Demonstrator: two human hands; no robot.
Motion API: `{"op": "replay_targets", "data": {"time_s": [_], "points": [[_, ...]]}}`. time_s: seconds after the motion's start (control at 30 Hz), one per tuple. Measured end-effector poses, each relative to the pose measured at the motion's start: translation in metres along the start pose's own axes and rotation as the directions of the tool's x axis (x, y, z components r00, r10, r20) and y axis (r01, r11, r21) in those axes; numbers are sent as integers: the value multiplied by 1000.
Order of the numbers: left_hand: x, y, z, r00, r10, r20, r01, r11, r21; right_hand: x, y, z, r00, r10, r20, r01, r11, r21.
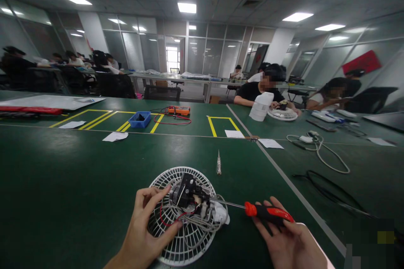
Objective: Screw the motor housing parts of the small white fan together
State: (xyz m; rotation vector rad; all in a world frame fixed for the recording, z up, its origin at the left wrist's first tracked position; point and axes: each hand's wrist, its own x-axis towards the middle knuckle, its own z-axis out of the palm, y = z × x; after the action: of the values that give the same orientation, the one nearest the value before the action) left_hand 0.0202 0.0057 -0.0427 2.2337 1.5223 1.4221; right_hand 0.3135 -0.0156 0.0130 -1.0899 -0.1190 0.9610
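Observation:
A round white fan grille [176, 256] lies on the green table with a black motor assembly [188, 191] on top, amid loops of grey cable [202, 223] and a thin red wire. My left hand [148, 218] steadies this fan part from the left, index finger and thumb curved around the motor area. In my right hand [284, 235] a red-and-black screwdriver [268, 212] lies along loosely curled fingers, the thumb on its handle end. The shaft points left, its tip at the motor assembly; the exact contact point is hidden. Beyond the grille lies a small clear-handled screwdriver [219, 164].
A blue tray [139, 119] with dark parts and an orange multimeter [179, 110] sit farther back among yellow tape outlines. Grey cable [322, 151] and black cable [334, 191] lie on the right. Across the table, a person [252, 92] handles another fan grille [282, 114].

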Motion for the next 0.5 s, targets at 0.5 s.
{"op": "replay_targets", "data": {"time_s": [0.5], "points": [[-3,1,4,998,-40,41,44,994,-100,-2,3,-5,998,-22,64,25,998,-54]]}}
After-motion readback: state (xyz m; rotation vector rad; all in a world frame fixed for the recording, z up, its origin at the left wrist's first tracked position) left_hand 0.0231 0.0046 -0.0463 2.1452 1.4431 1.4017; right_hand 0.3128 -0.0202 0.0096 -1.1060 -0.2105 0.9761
